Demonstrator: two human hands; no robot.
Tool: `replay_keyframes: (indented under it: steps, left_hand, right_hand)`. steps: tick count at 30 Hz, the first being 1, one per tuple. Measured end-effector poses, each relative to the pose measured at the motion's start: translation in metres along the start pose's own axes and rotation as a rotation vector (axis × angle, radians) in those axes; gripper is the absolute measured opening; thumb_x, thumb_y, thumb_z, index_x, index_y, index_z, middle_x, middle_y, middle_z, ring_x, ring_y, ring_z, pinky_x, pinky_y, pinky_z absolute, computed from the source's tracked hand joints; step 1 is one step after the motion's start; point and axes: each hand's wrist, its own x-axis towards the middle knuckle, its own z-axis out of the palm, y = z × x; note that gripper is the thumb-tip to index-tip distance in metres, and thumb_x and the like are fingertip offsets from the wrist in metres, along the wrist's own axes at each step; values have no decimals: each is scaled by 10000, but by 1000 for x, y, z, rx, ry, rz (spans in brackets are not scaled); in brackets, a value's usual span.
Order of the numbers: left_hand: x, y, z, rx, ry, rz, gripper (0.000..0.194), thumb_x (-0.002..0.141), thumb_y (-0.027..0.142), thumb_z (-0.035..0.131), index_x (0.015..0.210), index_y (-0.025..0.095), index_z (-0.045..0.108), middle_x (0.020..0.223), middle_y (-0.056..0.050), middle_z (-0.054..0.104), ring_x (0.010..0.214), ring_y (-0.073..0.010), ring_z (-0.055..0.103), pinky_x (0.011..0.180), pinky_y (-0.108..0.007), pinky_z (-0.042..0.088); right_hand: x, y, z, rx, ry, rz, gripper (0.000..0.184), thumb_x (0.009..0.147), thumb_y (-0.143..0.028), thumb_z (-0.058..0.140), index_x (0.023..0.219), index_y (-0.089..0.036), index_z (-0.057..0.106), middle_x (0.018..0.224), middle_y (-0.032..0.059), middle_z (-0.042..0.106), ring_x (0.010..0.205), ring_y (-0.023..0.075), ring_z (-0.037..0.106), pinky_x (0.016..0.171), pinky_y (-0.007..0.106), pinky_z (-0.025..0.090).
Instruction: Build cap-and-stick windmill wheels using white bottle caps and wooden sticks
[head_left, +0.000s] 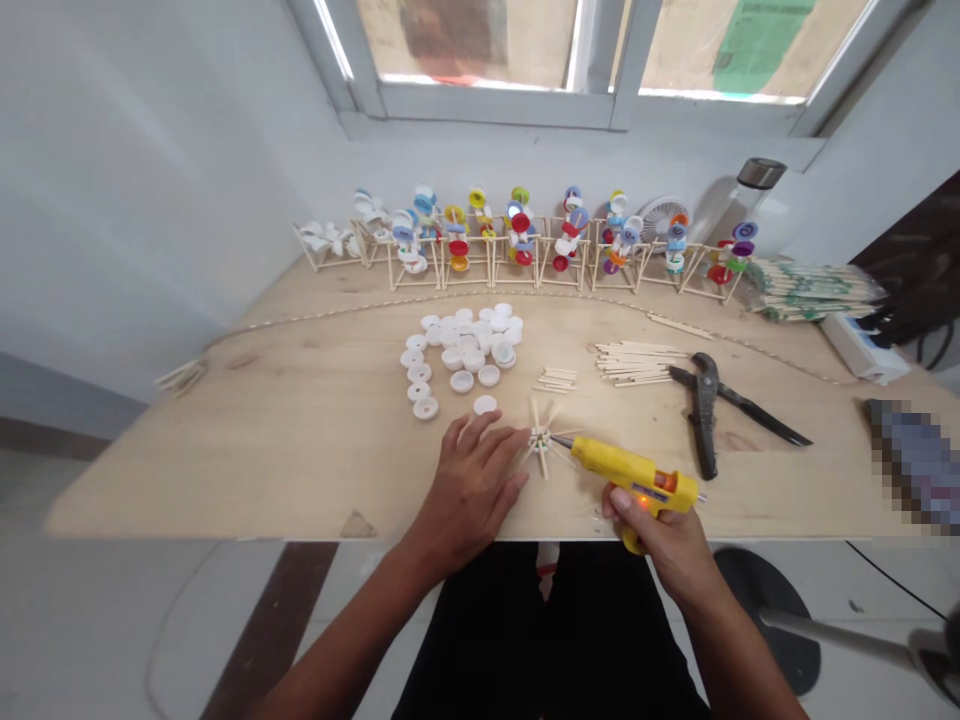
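My right hand [660, 530] is wrapped round the handle of a yellow glue gun [630, 470], with a small orange light glowing near my thumb. Its metal nozzle meets the hub of a star-shaped piece made of wooden sticks [544, 462], which lies on the table with sticks spreading outward. My left hand [472, 490] rests on the table, fingers stretched out, the index fingertip touching the hub's left side. Just beyond that hand lies one white bottle cap [485, 405]. Farther back is a cluster of white caps [469, 340], some showing a hole.
Short sticks [556, 380], longer sticks [637, 362] and black-handled cutters [705, 420] lie to the right. A cord [330, 312] crosses the table [262, 450] to a power strip [862, 350]. Stick frames with coloured caps [517, 250] line the back, near a bottle [742, 205] and small fan [664, 222].
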Motion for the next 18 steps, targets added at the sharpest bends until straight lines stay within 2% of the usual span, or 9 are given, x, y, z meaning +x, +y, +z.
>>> replay_keyframes:
  steps: [6, 9, 12, 18]
  left_hand:
    - [-8, 10, -2, -117, 61, -71, 360, 902, 206, 388, 1245, 173, 494, 1191, -90, 601, 1196, -233, 444, 1006, -422, 353]
    - [-5, 11, 3, -24, 57, -62, 377, 900, 243, 398, 1256, 177, 502, 1285, -107, 544, 1277, -276, 364, 1042, -480, 290]
    - [1, 12, 8, 99, -6, -44, 435, 878, 346, 455, 1287, 203, 491, 1400, -103, 447, 1355, -329, 238, 1070, -544, 190]
    - [6, 14, 15, 231, -39, -30, 528, 839, 481, 491, 1305, 234, 478, 1437, -90, 410, 1361, -346, 234, 1080, -561, 136]
  right_hand:
    - [-1, 0, 1, 22, 27, 40, 363, 746, -502, 627, 631, -160, 595, 560, -18, 472, 483, 90, 378, 420, 212, 273]
    - [0, 1, 1, 45, 36, 21, 372, 751, -513, 616, 627, -163, 590, 549, -21, 455, 474, 90, 366, 417, 215, 274]
    - [1, 1, 0, 64, 49, -11, 364, 769, -495, 604, 619, -164, 591, 578, -7, 476, 517, 105, 402, 454, 224, 308]
    - [1, 0, 1, 71, 86, -11, 374, 748, -514, 618, 610, -168, 589, 583, 3, 516, 540, 125, 448, 497, 240, 351]
